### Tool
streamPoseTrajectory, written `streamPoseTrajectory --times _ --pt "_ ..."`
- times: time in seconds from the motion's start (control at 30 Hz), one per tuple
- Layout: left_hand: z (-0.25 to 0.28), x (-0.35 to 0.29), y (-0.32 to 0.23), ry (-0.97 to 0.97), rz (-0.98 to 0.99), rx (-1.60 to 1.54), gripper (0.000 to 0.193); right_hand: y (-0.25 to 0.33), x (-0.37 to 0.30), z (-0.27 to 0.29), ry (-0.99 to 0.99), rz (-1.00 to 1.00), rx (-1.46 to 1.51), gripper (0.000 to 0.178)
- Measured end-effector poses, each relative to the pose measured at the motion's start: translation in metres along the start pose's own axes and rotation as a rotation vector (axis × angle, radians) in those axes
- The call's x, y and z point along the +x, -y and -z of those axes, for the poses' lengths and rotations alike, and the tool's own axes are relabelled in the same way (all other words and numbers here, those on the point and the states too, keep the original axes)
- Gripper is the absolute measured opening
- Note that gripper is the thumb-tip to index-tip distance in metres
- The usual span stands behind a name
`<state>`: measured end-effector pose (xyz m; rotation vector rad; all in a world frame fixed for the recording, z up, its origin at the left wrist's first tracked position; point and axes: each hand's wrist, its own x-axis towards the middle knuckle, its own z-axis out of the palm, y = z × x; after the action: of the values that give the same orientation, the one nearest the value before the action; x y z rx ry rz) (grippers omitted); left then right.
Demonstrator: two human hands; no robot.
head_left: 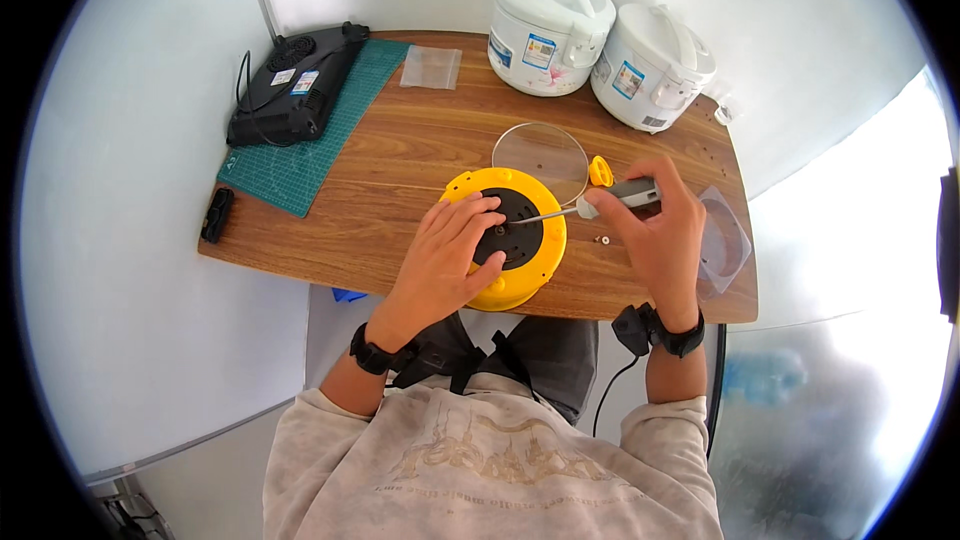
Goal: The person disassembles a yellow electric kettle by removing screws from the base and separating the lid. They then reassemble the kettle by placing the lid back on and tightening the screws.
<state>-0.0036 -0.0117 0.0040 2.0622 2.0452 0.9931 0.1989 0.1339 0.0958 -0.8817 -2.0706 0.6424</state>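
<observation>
On the wooden table (pixel 370 205) sits a yellow, black-centred round casing (pixel 526 238).

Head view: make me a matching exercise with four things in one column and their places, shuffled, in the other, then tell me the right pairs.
Things:
1. Left hand
2. Right hand
3. Green mat
4. Small yellow cap

Places:
A. Partly under the black appliance
B. Beside the clear disc
C. Around the handle of the screwdriver
D. On the round yellow casing

Pairs: 1-D, 2-C, 3-A, 4-B.
</observation>
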Motion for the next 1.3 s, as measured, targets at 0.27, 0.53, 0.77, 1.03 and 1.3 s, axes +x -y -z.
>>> streamPoseTrajectory --times 0.27,0.53,0.77,1.03,1.3 --pt "0.001 0.000 -0.001 0.019 0.014 0.007 0.039 -0.001 0.007 -0.004 0.010 0.058 -0.062 0.041" --pt "0.000 -0.001 0.000 0.016 0.025 0.002 0.038 -0.035 0.006 -0.009 0.027 -0.209 0.207 0.035" --pt "0.001 0.000 -0.002 0.010 0.018 -0.011 0.036 -0.056 -0.001 -0.014 0.025 -0.302 0.304 0.034" --pt "0.001 0.000 -0.002 0.026 0.036 0.007 0.034 -0.071 -0.011 -0.019 0.005 -0.358 0.415 0.034" --pt "0.001 0.002 -0.004 0.034 0.039 0.002 0.032 -0.071 -0.020 -0.014 0.006 -0.393 0.385 0.036"
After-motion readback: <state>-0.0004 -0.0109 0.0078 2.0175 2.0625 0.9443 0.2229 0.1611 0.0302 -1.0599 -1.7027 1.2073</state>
